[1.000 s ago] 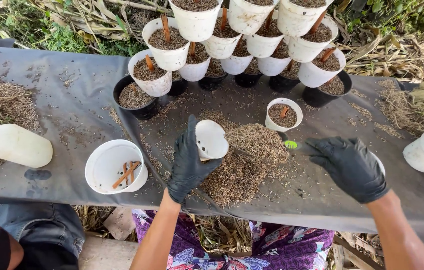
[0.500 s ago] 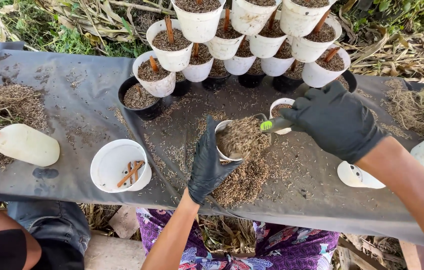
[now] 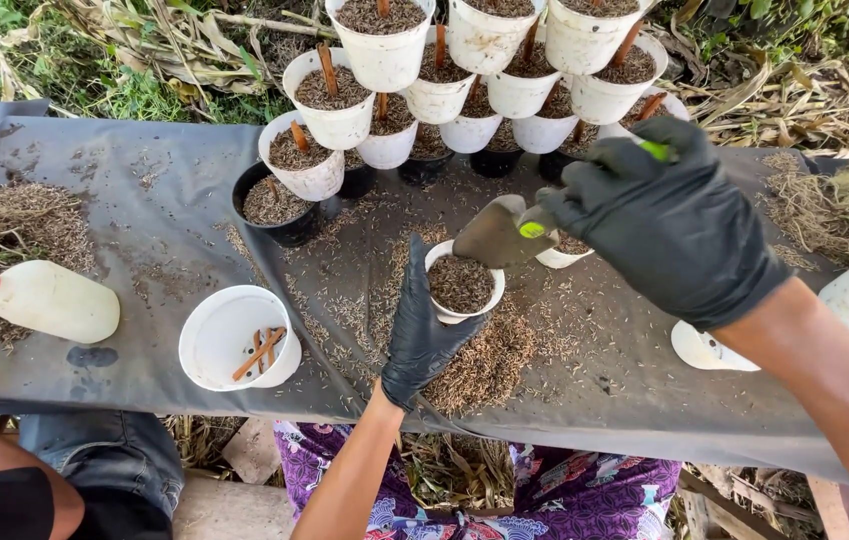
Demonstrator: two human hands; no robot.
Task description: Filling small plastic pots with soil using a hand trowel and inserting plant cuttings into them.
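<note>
My left hand (image 3: 424, 335), in a black glove, had its fingers (image 3: 414, 285) wrapped around the near side of a small white cup (image 3: 462, 285), gripping it upright on the worktop (image 3: 144, 215). The cup was nearly full of brown husk mix and stood at the far edge of a loose heap of the same husk (image 3: 489, 365). My right hand (image 3: 669, 225), gloved too, had its fingers closed around the green handle of a small trowel (image 3: 499, 235), whose grey blade hung just above the cup's far rim. Behind the blade another white cup (image 3: 564, 252) showed only in part. To the left stood a wider white cup (image 3: 237, 338) with a few brown sticks lying in it, and beyond that a white spray bottle (image 3: 44, 300) lay on its side. Filled cups (image 3: 384, 45) were stacked in rows along the far edge.
</note>
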